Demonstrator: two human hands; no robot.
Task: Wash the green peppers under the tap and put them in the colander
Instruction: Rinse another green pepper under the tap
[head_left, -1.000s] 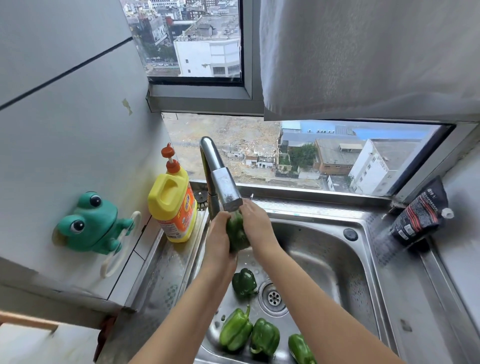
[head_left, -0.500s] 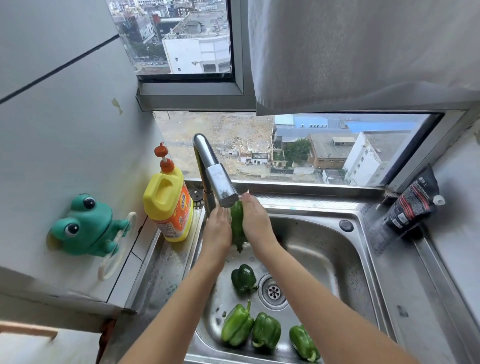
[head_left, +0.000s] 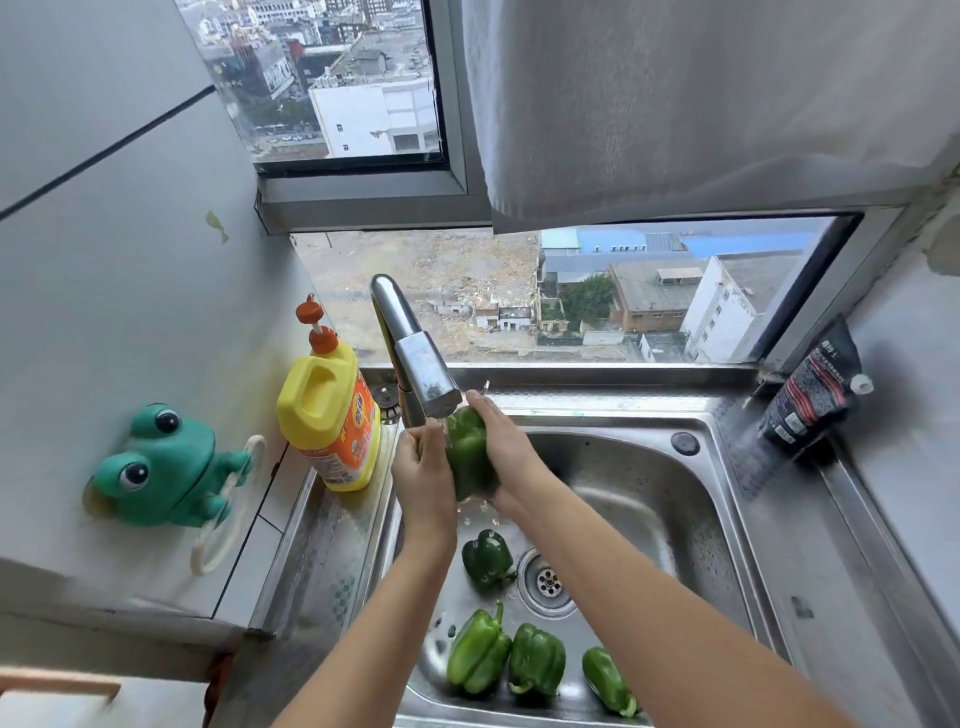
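Note:
A green pepper (head_left: 469, 452) is held right under the spout of the steel tap (head_left: 415, 358), with water splashing off it. My left hand (head_left: 423, 480) clasps its left side and my right hand (head_left: 506, 449) its right side. Several more green peppers lie in the steel sink (head_left: 649, 499): a dark one (head_left: 485, 558) beside the drain (head_left: 545, 579) and three along the near wall (head_left: 478, 652), (head_left: 537, 660), (head_left: 605, 678). No colander is in view.
A yellow detergent bottle (head_left: 330, 421) with an orange pump stands left of the tap. A green frog holder (head_left: 166, 467) sticks to the left wall. A black pouch (head_left: 813, 397) leans in the back right corner. Behind the sink is a window; a cloth (head_left: 675, 104) hangs above.
Both hands have turned the pepper under the tap, and it now shows a broader face. The view has shifted slightly, showing more of the near sink.

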